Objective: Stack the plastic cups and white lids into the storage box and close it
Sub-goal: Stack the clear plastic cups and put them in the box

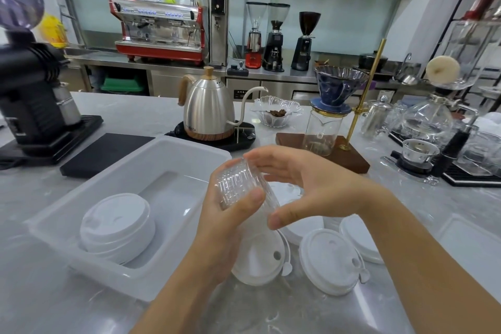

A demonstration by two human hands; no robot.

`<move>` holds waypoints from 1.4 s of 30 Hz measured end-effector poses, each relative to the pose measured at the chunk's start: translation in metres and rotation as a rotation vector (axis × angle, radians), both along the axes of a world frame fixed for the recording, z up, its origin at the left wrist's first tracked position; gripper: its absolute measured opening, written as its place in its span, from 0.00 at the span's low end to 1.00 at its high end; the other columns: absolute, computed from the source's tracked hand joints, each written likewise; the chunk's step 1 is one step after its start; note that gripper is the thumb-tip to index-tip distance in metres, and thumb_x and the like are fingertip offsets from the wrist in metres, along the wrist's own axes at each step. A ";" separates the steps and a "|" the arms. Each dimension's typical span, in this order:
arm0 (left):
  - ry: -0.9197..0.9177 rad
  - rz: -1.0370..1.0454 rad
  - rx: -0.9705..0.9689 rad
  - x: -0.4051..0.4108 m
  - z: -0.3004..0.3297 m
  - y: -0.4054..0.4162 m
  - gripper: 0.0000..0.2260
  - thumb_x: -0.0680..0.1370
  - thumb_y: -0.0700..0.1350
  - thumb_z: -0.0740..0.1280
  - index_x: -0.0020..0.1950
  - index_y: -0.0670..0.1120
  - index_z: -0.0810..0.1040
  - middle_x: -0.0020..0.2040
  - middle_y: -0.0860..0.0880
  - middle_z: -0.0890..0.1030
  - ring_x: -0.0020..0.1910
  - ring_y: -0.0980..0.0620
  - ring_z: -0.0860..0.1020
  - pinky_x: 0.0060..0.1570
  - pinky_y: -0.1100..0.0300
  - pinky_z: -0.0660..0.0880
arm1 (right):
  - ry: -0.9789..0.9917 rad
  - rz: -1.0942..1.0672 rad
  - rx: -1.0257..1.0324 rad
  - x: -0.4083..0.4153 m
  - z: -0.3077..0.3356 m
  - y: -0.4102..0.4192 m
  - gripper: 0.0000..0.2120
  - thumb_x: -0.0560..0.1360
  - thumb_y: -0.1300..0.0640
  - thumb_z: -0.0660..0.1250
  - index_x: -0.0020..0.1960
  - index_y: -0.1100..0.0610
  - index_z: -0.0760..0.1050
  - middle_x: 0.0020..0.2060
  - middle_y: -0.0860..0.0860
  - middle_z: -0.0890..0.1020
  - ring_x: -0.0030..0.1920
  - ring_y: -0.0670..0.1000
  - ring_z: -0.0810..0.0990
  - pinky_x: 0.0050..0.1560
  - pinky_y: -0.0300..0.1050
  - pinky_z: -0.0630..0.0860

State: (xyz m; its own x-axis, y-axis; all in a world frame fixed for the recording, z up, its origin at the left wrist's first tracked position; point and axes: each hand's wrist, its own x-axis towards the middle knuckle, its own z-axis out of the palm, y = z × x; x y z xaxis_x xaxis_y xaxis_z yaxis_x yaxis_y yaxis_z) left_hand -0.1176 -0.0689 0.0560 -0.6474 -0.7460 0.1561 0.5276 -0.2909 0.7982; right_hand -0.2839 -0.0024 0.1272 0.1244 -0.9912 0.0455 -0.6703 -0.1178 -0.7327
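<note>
A stack of clear ribbed plastic cups (pixel 238 187) is held above the counter, tilted with its base toward me. My left hand (pixel 225 228) grips it from below, thumb across the cup wall. My right hand (pixel 295 184) curls over it from the right, fingers on the far side and thumb near the rim. The translucent storage box (pixel 173 149) stands open at the left with a stack of white lids (pixel 116 228) in its near end. Loose white lids (pixel 329 260) lie on the counter under and right of my hands. Another loose lid (pixel 257 263) sits partly hidden behind my left wrist.
A steel gooseneck kettle (pixel 208 108) on a black base stands behind the box. A pour-over stand with a blue dripper (pixel 339 89) and glass server is right of it. A black grinder (pixel 29 84) sits far left, glassware far right. A translucent flat piece (pixel 471 247) lies at the right.
</note>
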 end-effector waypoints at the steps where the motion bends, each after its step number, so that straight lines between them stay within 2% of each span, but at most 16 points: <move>1: 0.004 0.007 -0.004 0.000 0.000 0.000 0.49 0.64 0.56 0.83 0.76 0.38 0.65 0.69 0.30 0.74 0.70 0.30 0.74 0.68 0.26 0.65 | 0.001 0.005 -0.005 0.000 0.000 0.000 0.43 0.65 0.57 0.82 0.74 0.52 0.65 0.71 0.46 0.74 0.72 0.45 0.71 0.74 0.52 0.66; 4: 0.023 0.011 -0.009 0.001 -0.004 -0.001 0.49 0.62 0.56 0.83 0.75 0.40 0.66 0.69 0.28 0.73 0.69 0.28 0.72 0.68 0.26 0.66 | -0.013 0.006 -0.028 0.003 -0.002 -0.002 0.42 0.64 0.58 0.82 0.74 0.53 0.66 0.70 0.46 0.74 0.72 0.46 0.71 0.75 0.55 0.64; 7: 0.020 -0.001 -0.025 0.002 -0.008 -0.004 0.47 0.61 0.58 0.83 0.73 0.39 0.69 0.66 0.28 0.75 0.67 0.29 0.75 0.68 0.30 0.70 | -0.019 -0.025 -0.034 0.008 -0.006 -0.004 0.43 0.64 0.57 0.82 0.74 0.52 0.66 0.70 0.44 0.74 0.72 0.43 0.70 0.76 0.53 0.63; 9: 0.008 -0.009 -0.031 0.003 -0.009 -0.006 0.45 0.61 0.56 0.82 0.69 0.35 0.71 0.58 0.30 0.78 0.61 0.28 0.77 0.61 0.37 0.75 | -0.002 -0.004 -0.004 0.008 -0.003 -0.003 0.44 0.65 0.55 0.81 0.76 0.50 0.64 0.72 0.43 0.72 0.73 0.41 0.68 0.76 0.50 0.63; 11: 0.010 -0.044 -0.044 0.003 -0.008 -0.007 0.41 0.60 0.55 0.81 0.63 0.32 0.73 0.53 0.34 0.77 0.52 0.34 0.77 0.50 0.45 0.79 | -0.018 0.007 0.038 0.002 0.006 0.004 0.40 0.69 0.49 0.77 0.77 0.49 0.63 0.73 0.42 0.70 0.73 0.40 0.68 0.75 0.47 0.64; 14: 0.023 -0.075 0.001 0.003 -0.008 -0.008 0.31 0.61 0.50 0.78 0.58 0.35 0.77 0.52 0.36 0.78 0.48 0.38 0.78 0.43 0.49 0.82 | -0.075 -0.227 -0.031 -0.029 0.015 0.015 0.28 0.73 0.44 0.70 0.71 0.48 0.70 0.67 0.40 0.77 0.66 0.40 0.76 0.69 0.46 0.72; 17: 0.002 -0.071 0.037 0.003 -0.009 -0.008 0.29 0.63 0.51 0.74 0.59 0.37 0.78 0.50 0.38 0.78 0.48 0.39 0.80 0.42 0.51 0.83 | 0.026 -0.534 -0.080 -0.071 0.005 0.020 0.17 0.77 0.51 0.69 0.65 0.50 0.76 0.60 0.43 0.81 0.59 0.41 0.80 0.65 0.46 0.76; 19: -0.017 -0.080 0.040 0.002 -0.009 -0.007 0.34 0.62 0.51 0.75 0.61 0.32 0.75 0.51 0.37 0.78 0.49 0.38 0.79 0.42 0.53 0.82 | 0.141 -0.663 0.011 -0.093 -0.012 0.018 0.17 0.77 0.53 0.71 0.65 0.52 0.76 0.60 0.46 0.81 0.57 0.43 0.80 0.60 0.42 0.77; 22: -0.034 -0.087 0.009 0.003 -0.009 -0.006 0.42 0.57 0.54 0.81 0.62 0.31 0.75 0.50 0.36 0.79 0.49 0.35 0.79 0.41 0.53 0.82 | 0.298 -0.726 0.169 -0.110 -0.043 0.011 0.26 0.72 0.48 0.75 0.67 0.51 0.74 0.67 0.50 0.77 0.64 0.50 0.76 0.65 0.48 0.74; 26: -0.037 -0.074 -0.004 0.003 -0.008 -0.005 0.48 0.54 0.59 0.84 0.63 0.31 0.74 0.51 0.37 0.80 0.50 0.35 0.79 0.44 0.49 0.83 | 0.379 -0.692 0.318 -0.104 -0.067 0.003 0.43 0.67 0.41 0.77 0.76 0.52 0.63 0.74 0.49 0.68 0.72 0.52 0.69 0.70 0.48 0.68; 30: -0.044 -0.066 -0.011 0.002 -0.007 -0.004 0.48 0.54 0.60 0.84 0.63 0.31 0.74 0.51 0.37 0.80 0.50 0.34 0.79 0.45 0.48 0.84 | 0.382 -0.727 0.301 -0.109 -0.074 0.000 0.44 0.67 0.39 0.76 0.77 0.50 0.62 0.74 0.50 0.68 0.73 0.54 0.66 0.70 0.53 0.69; 33: -0.051 -0.057 -0.012 0.002 -0.007 -0.004 0.49 0.53 0.60 0.84 0.63 0.31 0.74 0.50 0.36 0.80 0.50 0.34 0.79 0.44 0.48 0.84 | 0.395 -0.735 0.250 -0.115 -0.066 0.003 0.47 0.61 0.34 0.74 0.76 0.41 0.61 0.74 0.51 0.68 0.74 0.57 0.63 0.72 0.59 0.65; 34: -0.048 -0.052 -0.011 0.002 -0.007 -0.004 0.49 0.53 0.60 0.84 0.63 0.31 0.74 0.50 0.35 0.80 0.49 0.34 0.79 0.44 0.48 0.84 | 0.339 -0.704 0.204 -0.113 -0.059 0.004 0.47 0.61 0.34 0.75 0.76 0.39 0.60 0.74 0.49 0.67 0.73 0.54 0.64 0.73 0.56 0.64; 37: -0.031 -0.034 -0.006 0.002 -0.007 -0.003 0.49 0.54 0.59 0.84 0.63 0.30 0.74 0.50 0.34 0.79 0.50 0.34 0.78 0.44 0.49 0.83 | 0.137 -0.505 0.034 -0.090 -0.027 0.008 0.43 0.68 0.46 0.78 0.77 0.42 0.60 0.72 0.43 0.68 0.68 0.43 0.69 0.68 0.44 0.68; 40: -0.026 -0.021 -0.034 0.001 -0.006 -0.003 0.48 0.56 0.59 0.83 0.62 0.29 0.72 0.50 0.34 0.77 0.49 0.34 0.77 0.44 0.49 0.82 | 0.004 -0.276 -0.021 -0.058 0.000 0.011 0.45 0.65 0.46 0.79 0.76 0.40 0.61 0.71 0.46 0.71 0.66 0.44 0.75 0.66 0.45 0.74; 42: -0.023 -0.021 -0.047 0.002 -0.006 -0.004 0.48 0.57 0.59 0.83 0.63 0.29 0.72 0.50 0.34 0.77 0.48 0.35 0.78 0.44 0.49 0.82 | -0.024 -0.155 -0.016 -0.035 0.009 0.013 0.46 0.65 0.49 0.80 0.76 0.40 0.61 0.70 0.44 0.72 0.67 0.45 0.75 0.67 0.47 0.74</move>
State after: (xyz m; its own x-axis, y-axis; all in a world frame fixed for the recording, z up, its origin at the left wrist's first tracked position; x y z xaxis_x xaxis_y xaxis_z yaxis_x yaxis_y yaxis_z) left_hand -0.1160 -0.0725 0.0503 -0.6669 -0.7242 0.1753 0.5029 -0.2639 0.8231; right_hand -0.3193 0.0107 0.1365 -0.0312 -0.9975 0.0627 -0.6639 -0.0262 -0.7473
